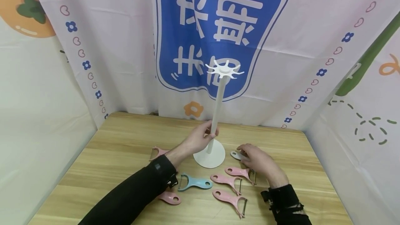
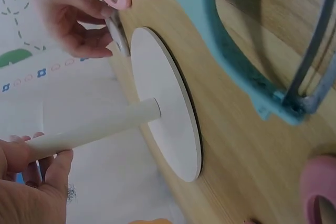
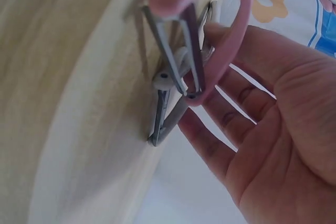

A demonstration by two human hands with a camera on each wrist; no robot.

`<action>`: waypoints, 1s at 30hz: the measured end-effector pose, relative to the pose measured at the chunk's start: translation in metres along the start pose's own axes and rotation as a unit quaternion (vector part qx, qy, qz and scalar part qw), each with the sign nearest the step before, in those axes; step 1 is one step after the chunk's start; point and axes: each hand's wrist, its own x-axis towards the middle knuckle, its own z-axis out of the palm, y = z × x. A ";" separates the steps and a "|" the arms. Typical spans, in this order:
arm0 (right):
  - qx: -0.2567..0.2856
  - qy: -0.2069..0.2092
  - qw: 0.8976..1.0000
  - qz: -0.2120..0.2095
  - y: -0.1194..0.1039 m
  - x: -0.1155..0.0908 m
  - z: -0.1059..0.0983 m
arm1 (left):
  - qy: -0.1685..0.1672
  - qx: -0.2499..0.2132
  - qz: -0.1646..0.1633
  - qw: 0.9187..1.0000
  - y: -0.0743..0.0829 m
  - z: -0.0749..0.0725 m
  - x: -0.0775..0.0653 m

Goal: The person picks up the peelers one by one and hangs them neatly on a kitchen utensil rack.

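A white stand (image 1: 220, 103) with a round base and a crown of curved hooks stands upright on the table. My left hand (image 1: 200, 137) grips its pole above the base. Right of the base lies a grey-white peeler (image 1: 236, 155), pinched by my right hand (image 1: 260, 162), whose thumb and fingers lie on either side of it. The right wrist view shows its metal blade beyond a nearer pink peeler (image 3: 236, 40). Closer to me are a blue peeler (image 1: 201, 183) and several pink peelers (image 1: 223, 179). The hooks carry nothing.
Another pink peeler (image 1: 160, 151) lies behind my left forearm, and one more (image 1: 170, 198) is partly covered by the sleeve. A printed curtain (image 1: 131, 79) hangs along the back edge of the wooden table (image 1: 103, 155), with white cloth at both sides.
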 end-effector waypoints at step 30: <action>-0.013 0.092 0.996 -0.009 0.009 -0.008 -0.028 | -0.001 0.028 0.038 0.999 -0.008 0.001 0.004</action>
